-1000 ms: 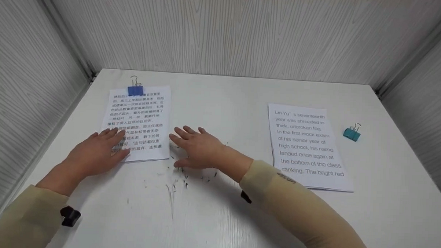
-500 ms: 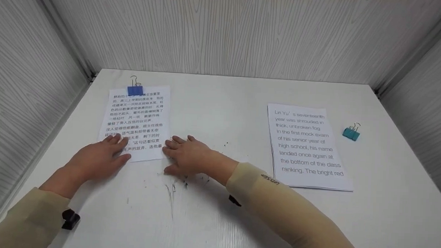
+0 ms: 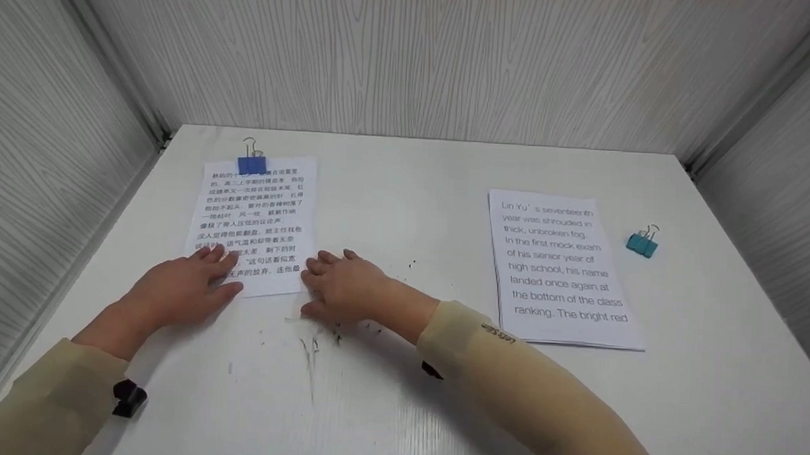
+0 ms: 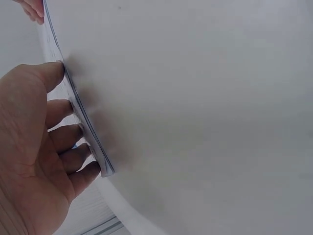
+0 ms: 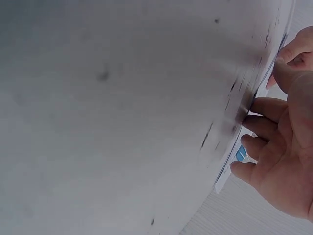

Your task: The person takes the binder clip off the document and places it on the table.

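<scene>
A stack of paper (image 3: 257, 212) printed with Chinese text lies on the table at the left. A blue binder clip (image 3: 251, 165) grips its top edge, wire handles raised. My left hand (image 3: 177, 290) rests fingers-forward on the lower left corner, covering part of the text. At the lower right edge, the fingertips of my right hand (image 3: 345, 289) touch the stack's side. In the left wrist view, the left thumb and fingers (image 4: 66, 138) lie along the sheets' edge. The right wrist view has the right fingers (image 5: 264, 106) loosely bent against the paper edge.
A second stack (image 3: 558, 270) with English text lies to the right on the white table (image 3: 399, 402). Beyond it sits a loose teal binder clip (image 3: 642, 244). Dark scuff marks (image 3: 309, 359) spot the table near the right hand. Panels (image 3: 424, 60) enclose the back and sides.
My right hand has moved left and slightly nearer, from beside the stack to its lower right edge. The left hand has slid back toward the lower left corner, uncovering more text.
</scene>
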Demonstrator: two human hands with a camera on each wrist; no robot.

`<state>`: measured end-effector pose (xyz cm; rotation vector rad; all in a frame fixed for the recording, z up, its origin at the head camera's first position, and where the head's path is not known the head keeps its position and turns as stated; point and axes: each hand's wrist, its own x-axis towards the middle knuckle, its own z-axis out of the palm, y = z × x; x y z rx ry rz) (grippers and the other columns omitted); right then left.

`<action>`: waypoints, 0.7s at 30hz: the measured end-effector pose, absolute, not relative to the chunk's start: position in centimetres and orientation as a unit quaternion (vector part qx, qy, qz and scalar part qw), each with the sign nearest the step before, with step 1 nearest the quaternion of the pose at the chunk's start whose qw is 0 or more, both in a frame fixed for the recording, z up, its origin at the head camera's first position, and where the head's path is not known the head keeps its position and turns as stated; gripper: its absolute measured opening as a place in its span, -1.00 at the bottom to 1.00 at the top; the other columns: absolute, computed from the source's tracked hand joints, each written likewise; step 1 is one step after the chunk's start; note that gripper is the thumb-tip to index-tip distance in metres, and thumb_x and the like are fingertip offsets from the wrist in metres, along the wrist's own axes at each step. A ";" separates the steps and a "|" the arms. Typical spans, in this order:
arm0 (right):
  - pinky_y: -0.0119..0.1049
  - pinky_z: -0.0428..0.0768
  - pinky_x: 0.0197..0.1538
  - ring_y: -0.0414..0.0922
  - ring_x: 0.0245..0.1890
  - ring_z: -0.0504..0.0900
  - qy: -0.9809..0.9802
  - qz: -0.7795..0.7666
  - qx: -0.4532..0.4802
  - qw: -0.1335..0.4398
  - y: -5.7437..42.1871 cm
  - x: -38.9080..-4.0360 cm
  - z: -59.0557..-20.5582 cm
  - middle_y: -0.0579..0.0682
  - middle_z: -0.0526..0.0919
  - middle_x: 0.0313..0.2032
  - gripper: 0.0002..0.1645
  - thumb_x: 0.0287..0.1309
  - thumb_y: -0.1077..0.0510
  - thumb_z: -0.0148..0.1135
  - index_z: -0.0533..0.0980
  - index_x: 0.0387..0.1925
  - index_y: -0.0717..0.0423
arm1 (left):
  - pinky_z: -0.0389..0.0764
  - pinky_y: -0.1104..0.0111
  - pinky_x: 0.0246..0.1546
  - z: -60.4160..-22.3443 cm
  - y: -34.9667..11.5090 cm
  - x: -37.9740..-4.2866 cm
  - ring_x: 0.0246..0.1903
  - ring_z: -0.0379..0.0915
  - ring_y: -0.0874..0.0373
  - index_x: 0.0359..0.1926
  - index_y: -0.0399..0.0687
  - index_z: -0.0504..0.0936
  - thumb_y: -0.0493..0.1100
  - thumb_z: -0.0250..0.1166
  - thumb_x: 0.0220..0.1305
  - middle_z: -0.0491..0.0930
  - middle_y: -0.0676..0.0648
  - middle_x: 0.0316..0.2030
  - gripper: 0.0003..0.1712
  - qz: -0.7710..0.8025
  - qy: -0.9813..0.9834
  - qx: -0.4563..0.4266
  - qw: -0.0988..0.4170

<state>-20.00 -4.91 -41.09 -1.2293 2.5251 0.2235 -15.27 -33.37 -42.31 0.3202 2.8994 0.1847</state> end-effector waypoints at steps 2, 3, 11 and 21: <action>0.01 0.04 0.63 -0.08 0.68 -0.05 0.885 0.073 -0.429 0.165 -4.5 -20.0 -40.9 -0.10 0.08 0.67 -0.14 0.60 -0.37 -0.11 0.13 0.69 -0.08 | 0.34 -0.34 0.33 -42.2 -33.0 -15.4 0.50 0.12 -0.47 0.56 -0.27 0.32 0.20 0.14 0.57 0.24 -0.48 0.50 -0.18 0.059 0.986 0.114 0.108; 0.02 0.03 0.63 -0.08 0.68 -0.05 0.886 0.070 -0.426 0.168 -4.3 -20.0 -40.9 -0.10 0.08 0.67 -0.15 0.60 -0.36 -0.10 0.14 0.69 -0.08 | 0.34 -0.33 0.34 -42.2 -32.7 -15.5 0.50 0.13 -0.47 0.56 -0.27 0.33 0.20 0.15 0.57 0.25 -0.48 0.49 -0.19 0.057 0.986 0.116 0.107; 0.04 0.02 0.63 -0.04 0.68 -0.04 0.889 0.047 -0.423 0.167 -1.4 -20.0 -40.9 -0.07 0.10 0.66 -0.18 0.60 -0.32 -0.04 0.21 0.66 -0.06 | 0.33 -0.27 0.39 -41.8 -29.8 -15.8 0.48 0.18 -0.46 0.52 -0.28 0.41 0.18 0.19 0.55 0.33 -0.49 0.45 -0.22 0.043 0.984 0.142 0.097; -0.08 0.06 0.63 -0.04 0.64 0.11 0.879 0.002 -0.443 0.173 2.9 -19.8 -40.8 0.00 0.17 0.64 -0.26 0.63 -0.20 -0.03 0.25 0.63 0.03 | 0.38 -0.22 0.37 -42.0 -26.8 -16.0 0.47 0.25 -0.39 0.53 -0.24 0.42 0.15 0.18 0.56 0.35 -0.45 0.45 -0.25 0.054 0.980 0.166 0.091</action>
